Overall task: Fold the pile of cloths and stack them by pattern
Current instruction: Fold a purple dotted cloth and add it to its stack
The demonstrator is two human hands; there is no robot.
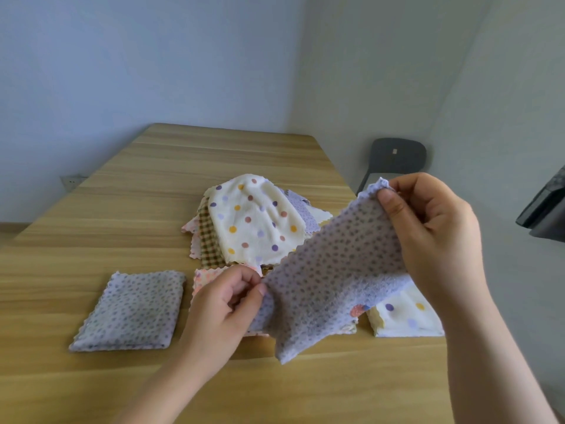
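Lilac spotted cloth held unfolded above the near part of the wooden table, stretched on a slant between both hands. Right hand pinches its upper far corner, thumb on the near face, fingers curled behind. Left hand pinches the lower left edge between thumb and curled fingers. Loose lower corner hangs down towards the tabletop.

Unfolded pile sits mid-table behind the held cloth: cream cloth with coloured dots on top, brown checked cloth and other lilac pieces showing beneath.

Folded lilac spotted stack lies near the left, flat on the table. Folded pink-patterned cloth just beside it, partly hidden by the left hand. Folded cream dotted cloth lies at right, partly under the held cloth.

Dark chair stands beyond the table's right edge.
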